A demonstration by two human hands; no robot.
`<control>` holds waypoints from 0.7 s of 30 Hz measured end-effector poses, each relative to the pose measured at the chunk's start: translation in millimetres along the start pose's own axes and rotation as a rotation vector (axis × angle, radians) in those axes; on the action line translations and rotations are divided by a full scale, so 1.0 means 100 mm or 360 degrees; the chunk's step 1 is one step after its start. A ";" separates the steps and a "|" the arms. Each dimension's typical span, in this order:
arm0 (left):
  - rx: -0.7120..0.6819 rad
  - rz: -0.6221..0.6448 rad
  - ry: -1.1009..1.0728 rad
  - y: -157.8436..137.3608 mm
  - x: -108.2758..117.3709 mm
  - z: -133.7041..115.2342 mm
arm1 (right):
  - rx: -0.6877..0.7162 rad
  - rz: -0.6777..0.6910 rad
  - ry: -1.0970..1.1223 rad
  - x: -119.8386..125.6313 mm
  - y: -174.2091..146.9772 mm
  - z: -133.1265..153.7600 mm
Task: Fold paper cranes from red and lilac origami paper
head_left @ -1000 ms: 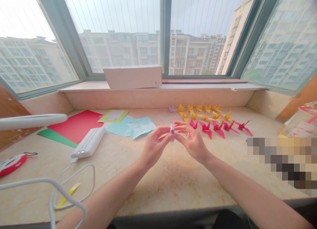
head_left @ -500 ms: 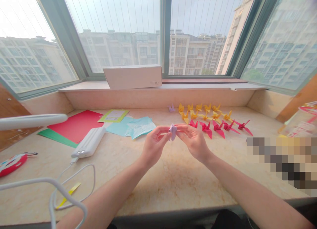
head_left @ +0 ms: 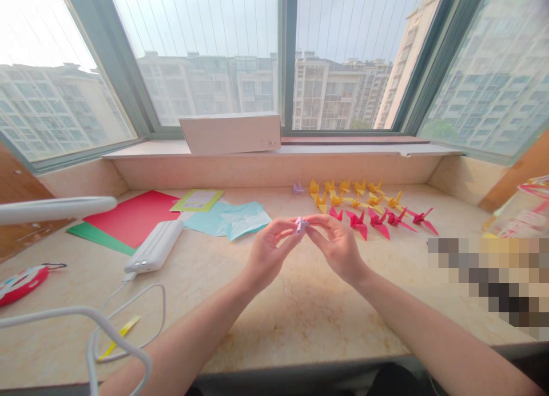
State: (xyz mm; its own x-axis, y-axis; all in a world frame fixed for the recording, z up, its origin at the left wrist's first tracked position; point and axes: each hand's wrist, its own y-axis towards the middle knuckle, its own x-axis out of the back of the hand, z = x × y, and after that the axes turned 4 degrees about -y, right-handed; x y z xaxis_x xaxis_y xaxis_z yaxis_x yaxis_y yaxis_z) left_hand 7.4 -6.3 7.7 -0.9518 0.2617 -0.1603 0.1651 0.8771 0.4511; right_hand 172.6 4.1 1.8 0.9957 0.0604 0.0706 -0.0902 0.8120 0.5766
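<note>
A small piece of folded lilac paper (head_left: 301, 225) is pinched above the counter between both hands. My left hand (head_left: 269, 248) grips it from the left with thumb and fingers. My right hand (head_left: 333, 243) holds its other side, and the fingertips partly cover it. Beyond the hands a lilac paper crane (head_left: 297, 187) stands at the back of the counter. Rows of yellow paper cranes (head_left: 345, 186) lie to the right of that one. Nearer to my right hand is a row of red-pink paper cranes (head_left: 378, 219), one partly hidden behind the fingers.
Light blue paper sheets (head_left: 242, 220), a red sheet (head_left: 137, 216) and a green sheet (head_left: 100, 239) lie to the left. A white power bank (head_left: 155, 246) has a cable (head_left: 160, 304) attached. A white box (head_left: 231, 134) rests on the sill; a clear container (head_left: 525, 210) stands at right.
The folded lilac paper has been turned in my fingers, and a point now shows at its top. Both hands stay in nearly the same place.
</note>
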 end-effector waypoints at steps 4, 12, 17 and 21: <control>-0.0015 -0.0017 0.0045 0.00 0.00 -0.01 | 0.0031 -0.0066 -0.0120 -0.01 -0.01 0.01; 0.0000 -0.0177 0.0094 0.01 0.01 -0.03 | -0.0015 -0.0100 0.0152 -0.02 -0.02 -0.04; 0.0089 -0.0206 -0.0138 0.04 0.01 -0.05 | -0.0052 0.0133 0.0128 0.01 -0.01 -0.04; 0.0155 -0.0216 -0.0148 0.06 0.01 -0.06 | -0.0028 0.0291 0.0072 0.05 -0.01 -0.02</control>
State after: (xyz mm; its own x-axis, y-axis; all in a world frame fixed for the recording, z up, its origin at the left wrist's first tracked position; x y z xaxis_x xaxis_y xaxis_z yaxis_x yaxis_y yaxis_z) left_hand 5.2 -3.7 15.7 -0.9397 0.1706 -0.2963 0.0655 0.9404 0.3337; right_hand 177.2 4.6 0.1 0.9627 0.2338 0.1363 -0.2700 0.7949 0.5434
